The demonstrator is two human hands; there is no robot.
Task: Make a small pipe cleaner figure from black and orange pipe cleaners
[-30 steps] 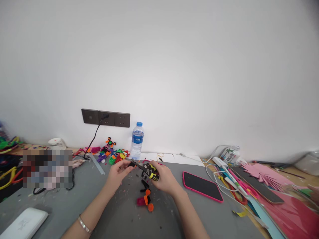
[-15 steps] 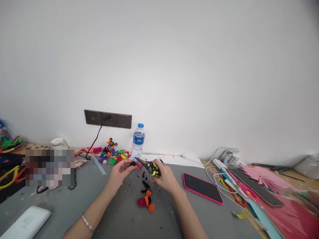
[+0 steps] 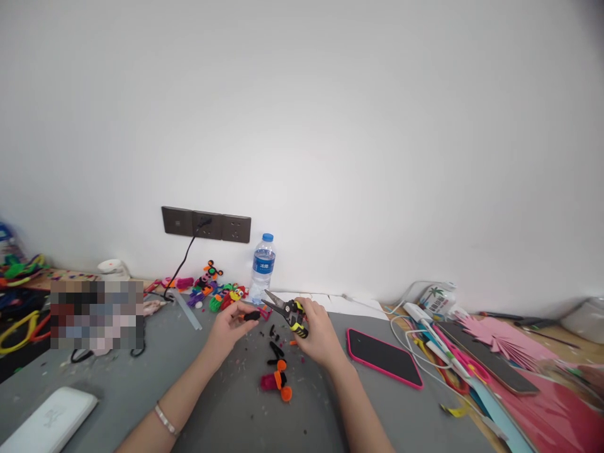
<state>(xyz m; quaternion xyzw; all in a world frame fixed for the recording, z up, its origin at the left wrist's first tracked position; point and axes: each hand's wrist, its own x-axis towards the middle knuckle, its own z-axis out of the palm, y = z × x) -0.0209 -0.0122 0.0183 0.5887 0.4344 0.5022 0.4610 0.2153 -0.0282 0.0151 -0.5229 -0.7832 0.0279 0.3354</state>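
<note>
Here, the grey worktop (image 3: 141, 390) fills the lower frame, and just below centre your right hand (image 3: 318, 333) wraps its fingers shut around the yellow-and-black grips of the snips (image 3: 289, 310), blades parted and pointing up-left. Judge them rigid and fairly weighty; hold them by the grips, well back from the blades. Left of them, your left hand (image 3: 231, 327) pinches a small black fuzzy piece (image 3: 251, 315) between fingertips; it looks soft, light and easily crushed, so grip it gently at its end.
</note>
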